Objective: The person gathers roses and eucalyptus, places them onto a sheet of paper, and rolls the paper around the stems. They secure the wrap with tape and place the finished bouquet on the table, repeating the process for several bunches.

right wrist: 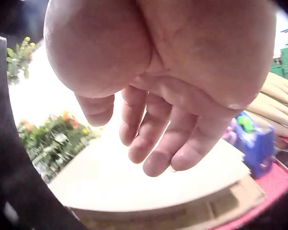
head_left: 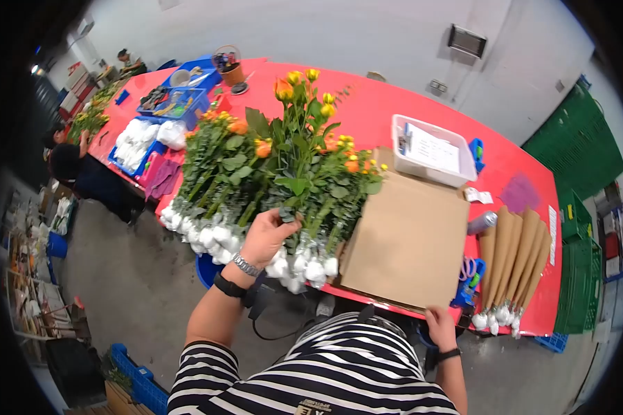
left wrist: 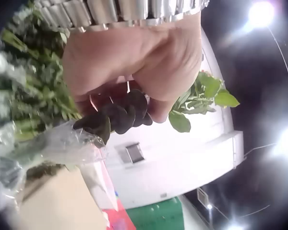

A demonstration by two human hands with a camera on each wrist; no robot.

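Observation:
My left hand [head_left: 264,237] grips a bouquet [head_left: 299,149] by its stems, just above the clear plastic at the stem ends. Yellow and orange blooms stand at its top, over green leaves. In the left wrist view, dark eucalyptus leaves [left wrist: 117,117] show at the fingers, with the plastic wrap [left wrist: 62,143] below them. At the front edge of a stack of brown paper sheets [head_left: 408,235] is my right hand [head_left: 441,328]. Its fingers [right wrist: 158,163] hang loosely, with nothing held in them, over the paper in the right wrist view.
More bouquets [head_left: 214,159] with white-wrapped ends lie along the red table [head_left: 374,93]. Right of the paper are a blue holder [head_left: 466,294] with scissors and several paper-wrapped bouquets [head_left: 516,256]. A white bin [head_left: 432,149] stands behind. Two people are at the far left.

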